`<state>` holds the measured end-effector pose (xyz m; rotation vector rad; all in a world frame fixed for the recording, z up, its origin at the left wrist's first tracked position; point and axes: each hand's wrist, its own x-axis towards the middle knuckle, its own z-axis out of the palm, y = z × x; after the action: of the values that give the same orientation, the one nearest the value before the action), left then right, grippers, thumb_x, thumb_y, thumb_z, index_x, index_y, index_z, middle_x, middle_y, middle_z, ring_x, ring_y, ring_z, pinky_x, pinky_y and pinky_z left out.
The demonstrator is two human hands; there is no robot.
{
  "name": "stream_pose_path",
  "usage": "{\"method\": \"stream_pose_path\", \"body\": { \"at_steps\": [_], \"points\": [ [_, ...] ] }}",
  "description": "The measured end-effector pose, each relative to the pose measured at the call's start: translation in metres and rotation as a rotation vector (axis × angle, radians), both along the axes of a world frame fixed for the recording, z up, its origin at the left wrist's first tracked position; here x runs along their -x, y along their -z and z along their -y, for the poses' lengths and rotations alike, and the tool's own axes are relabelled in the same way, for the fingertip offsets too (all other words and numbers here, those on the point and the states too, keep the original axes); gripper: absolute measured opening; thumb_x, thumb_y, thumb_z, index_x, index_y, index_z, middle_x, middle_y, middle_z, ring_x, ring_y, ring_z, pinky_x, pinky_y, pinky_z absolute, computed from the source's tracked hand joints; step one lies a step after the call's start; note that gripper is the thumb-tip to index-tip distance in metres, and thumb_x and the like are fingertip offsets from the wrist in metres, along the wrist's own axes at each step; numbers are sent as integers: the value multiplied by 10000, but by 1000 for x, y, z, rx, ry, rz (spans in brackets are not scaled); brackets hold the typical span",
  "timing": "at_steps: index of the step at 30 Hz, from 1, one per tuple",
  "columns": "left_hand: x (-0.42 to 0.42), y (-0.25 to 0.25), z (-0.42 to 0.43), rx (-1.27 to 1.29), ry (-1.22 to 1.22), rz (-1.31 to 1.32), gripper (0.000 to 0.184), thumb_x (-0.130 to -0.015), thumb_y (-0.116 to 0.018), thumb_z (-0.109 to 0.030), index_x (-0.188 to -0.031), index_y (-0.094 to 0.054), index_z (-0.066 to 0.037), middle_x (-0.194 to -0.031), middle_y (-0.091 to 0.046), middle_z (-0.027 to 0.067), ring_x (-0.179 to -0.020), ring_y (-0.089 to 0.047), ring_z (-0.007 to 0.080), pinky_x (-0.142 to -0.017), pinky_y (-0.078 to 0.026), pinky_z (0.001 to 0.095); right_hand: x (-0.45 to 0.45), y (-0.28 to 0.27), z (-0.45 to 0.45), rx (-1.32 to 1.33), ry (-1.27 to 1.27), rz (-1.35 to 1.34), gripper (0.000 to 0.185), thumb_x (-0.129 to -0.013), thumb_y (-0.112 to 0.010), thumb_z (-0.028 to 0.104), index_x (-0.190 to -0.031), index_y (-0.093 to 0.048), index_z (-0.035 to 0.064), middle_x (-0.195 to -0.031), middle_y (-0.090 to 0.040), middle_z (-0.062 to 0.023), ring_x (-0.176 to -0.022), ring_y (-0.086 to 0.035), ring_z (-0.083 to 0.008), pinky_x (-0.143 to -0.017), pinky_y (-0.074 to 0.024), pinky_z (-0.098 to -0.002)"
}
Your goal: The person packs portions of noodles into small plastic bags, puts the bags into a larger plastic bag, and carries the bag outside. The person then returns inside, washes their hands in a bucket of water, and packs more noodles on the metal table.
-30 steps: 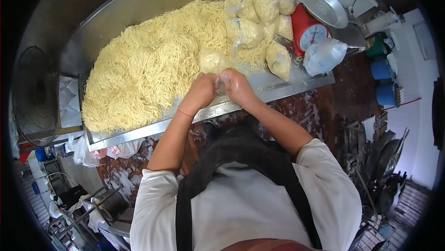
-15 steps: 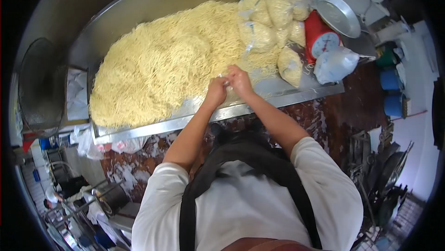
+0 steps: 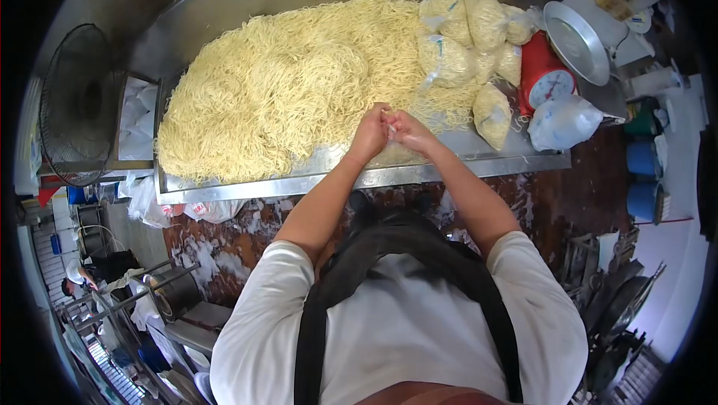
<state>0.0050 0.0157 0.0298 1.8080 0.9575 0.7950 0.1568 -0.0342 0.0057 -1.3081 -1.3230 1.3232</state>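
Note:
My left hand (image 3: pixel 371 134) and my right hand (image 3: pixel 410 133) meet over the front part of the steel tray, fingers pinched together. Between them shows a bit of clear plastic, seemingly the neck of a plastic bag (image 3: pixel 390 130); most of it is hidden by the hands. Just beyond and to the left spreads a large heap of pale yellow noodles (image 3: pixel 277 91). On the right of the tray, several tied clear bags of noodles (image 3: pixel 446 61) are piled up. One more bag of noodles (image 3: pixel 491 115) lies nearer the front edge.
A red dial scale (image 3: pixel 548 80) with a round metal pan (image 3: pixel 576 42) stands right of the bags. In front of it sits a bundle of clear plastic bags (image 3: pixel 565 122). The steel tray's rim (image 3: pixel 314 185) runs before me. A fan (image 3: pixel 77 106) is at left; another person (image 3: pixel 78 278) appears far left.
My hands have drawn closer together, the right one turning inward and lower against the left. The whole view has shifted, so the tray appears farther right and slightly higher.

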Motion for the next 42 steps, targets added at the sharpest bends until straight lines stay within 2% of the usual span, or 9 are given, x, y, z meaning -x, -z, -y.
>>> {"method": "stream_pose_path", "body": {
  "at_steps": [7,10,16,24,26,27,32,35,42],
  "points": [
    [-2,5,-14,144,78,-116,166,-858,-652,-101,-996,-731,-55,-857,-671,162,-803,-623,349,-738,-504,431,18,-29,20,-491,347,619,117,-831,-554,-36,-916,-557,44,-909,-575,-145,-876,-577,-307,-790,-466,-393],
    [-7,13,-2,-253,169,-168,162,-837,-688,-175,-940,-722,-55,-833,-641,155,-818,-587,351,-748,-475,449,-10,-24,22,-516,297,746,28,-853,-572,17,-847,-548,32,-884,-591,-154,-834,-589,-296,-757,-476,-384],
    [-57,-26,27,-470,81,-168,131,-803,-683,-143,-784,-644,-19,-798,-588,177,-814,-557,366,-747,-450,469,-42,-91,17,-293,414,223,45,-894,-564,49,-854,-548,36,-780,-598,-105,-704,-579,-221,-667,-483,-336],
    [-218,-194,33,-142,-1,276,260,-802,-603,-45,-1040,-671,32,-957,-658,242,-919,-635,363,-857,-496,425,-198,-236,12,-779,632,511,48,-913,-594,51,-935,-626,23,-866,-647,-67,-802,-599,-158,-749,-498,-301],
    [-234,-200,39,-724,-80,212,542,-756,-624,-37,-1289,-541,21,-1173,-604,254,-1061,-593,383,-959,-466,425,-242,-230,11,-573,681,481,121,-937,-618,116,-987,-641,8,-910,-672,-95,-811,-604,-178,-762,-497,-311],
    [-228,-210,53,-576,-75,252,591,-781,-625,-58,-1348,-478,14,-1251,-559,254,-1088,-576,391,-977,-456,435,-255,-221,9,-533,705,517,159,-940,-630,151,-994,-641,2,-917,-676,-102,-817,-606,-191,-761,-499,-326],
    [-162,-168,126,-112,-34,125,549,-848,-627,-116,-1358,-467,11,-1039,-633,202,-968,-619,383,-868,-494,421,-314,-67,-1,-367,345,634,429,-917,-644,136,-1293,-525,-33,-1241,-586,-184,-1095,-574,-284,-957,-468,-377],
    [-79,-100,175,101,-73,-59,523,-867,-629,-135,-1350,-475,-6,-990,-649,169,-898,-638,344,-813,-506,403,-261,-62,19,-288,186,577,418,-934,-617,142,-1311,-516,-8,-1305,-552,-142,-1030,-593,-266,-944,-471,-353],
    [119,-101,342,92,-1146,-38,478,-887,-648,-137,-1326,-498,-21,-971,-665,108,-868,-652,219,-803,-520,350,-61,-109,-4,-336,-395,453,364,-952,-579,121,-1297,-542,13,-1256,-597,-122,-1019,-598,-224,-903,-475,-323]
  ]
}}
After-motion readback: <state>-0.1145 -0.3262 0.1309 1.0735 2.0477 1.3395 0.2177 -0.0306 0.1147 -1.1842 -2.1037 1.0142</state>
